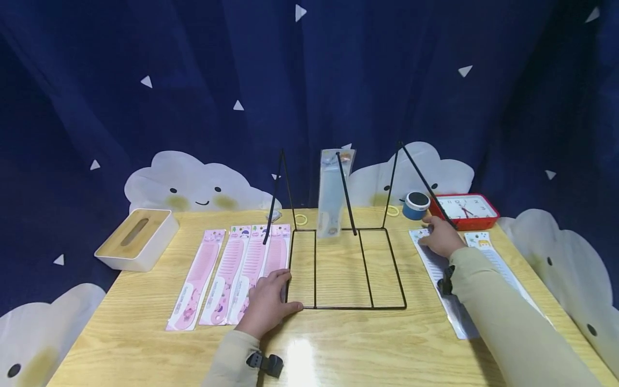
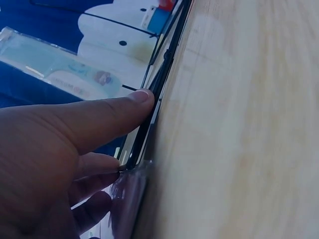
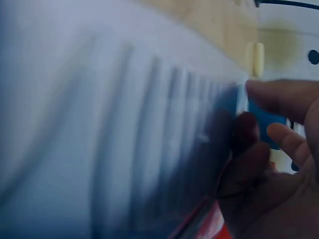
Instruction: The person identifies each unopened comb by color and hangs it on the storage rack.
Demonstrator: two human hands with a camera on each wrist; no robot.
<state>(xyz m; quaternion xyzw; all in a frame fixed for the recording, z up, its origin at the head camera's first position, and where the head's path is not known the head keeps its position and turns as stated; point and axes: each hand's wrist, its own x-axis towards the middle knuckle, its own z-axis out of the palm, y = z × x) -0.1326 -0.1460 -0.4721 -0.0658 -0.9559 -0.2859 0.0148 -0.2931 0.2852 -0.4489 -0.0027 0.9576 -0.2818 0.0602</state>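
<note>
A black wire display rack [image 1: 341, 308] stands mid-table, with hooked arms jutting toward me. My left hand [image 1: 268, 305] holds its near-left corner, the thumb [image 2: 119, 115] along the front bar and the other fingers by the side bar. One packaged light-blue comb [image 1: 331, 196] hangs from the middle arm. To the right, my right hand [image 1: 441, 238] pinches the far end of another packaged blue comb [image 1: 450, 301]; its ridged teeth [image 3: 149, 124] fill the right wrist view. Several packaged pink combs [image 1: 195, 279] lie side by side left of the rack.
Another packaged blue comb [image 1: 498, 263] lies partly under my right forearm. Behind it are a red clock [image 1: 489, 221] and a small blue cylindrical device [image 1: 416, 207]. A tissue box [image 1: 140, 239] sits at the left. Yellow rings [image 1: 301, 219] lie behind the rack.
</note>
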